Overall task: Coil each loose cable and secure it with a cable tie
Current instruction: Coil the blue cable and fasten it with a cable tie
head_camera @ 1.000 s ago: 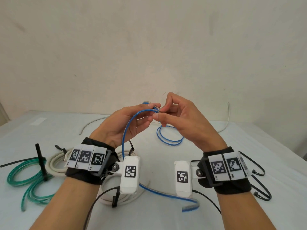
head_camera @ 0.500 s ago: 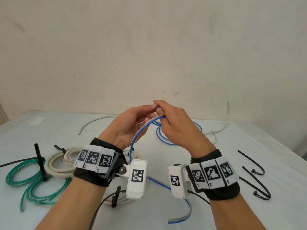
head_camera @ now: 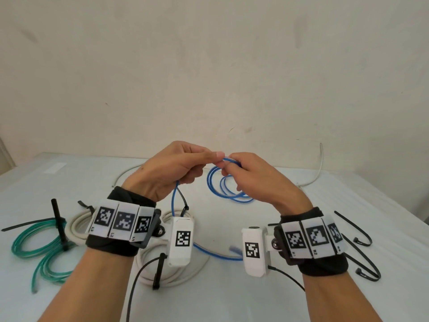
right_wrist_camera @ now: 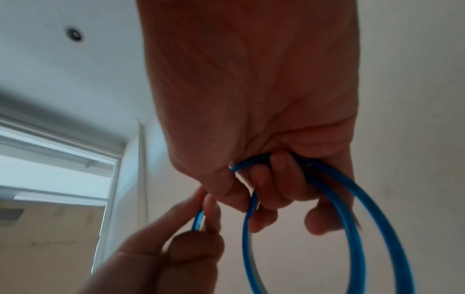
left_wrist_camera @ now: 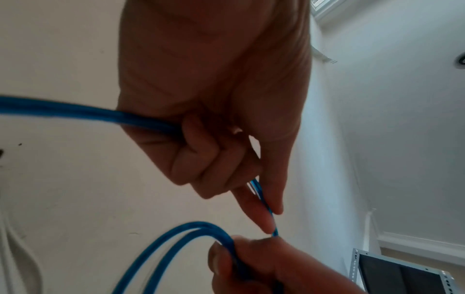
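Both hands are raised above the white table (head_camera: 232,298), meeting on a thin blue cable (head_camera: 214,182). My left hand (head_camera: 183,163) pinches the cable (left_wrist_camera: 266,206) between thumb and forefinger, and a strand runs back through its curled fingers. My right hand (head_camera: 246,170) grips two hanging blue loops (right_wrist_camera: 352,208) in its curled fingers. The cable's loose tail (head_camera: 209,251) trails on the table between my wrists. Several black cable ties (head_camera: 362,254) lie at the right.
A green cable coil (head_camera: 39,249) bound with a black tie lies at the left. A cream cable coil (head_camera: 176,277), also tied, sits under my left wrist. A loose white cable (head_camera: 318,173) runs along the back by the wall.
My hands have drawn apart and turned, and the blue loops now hang from the right hand. The tail on the table has been pulled shorter.
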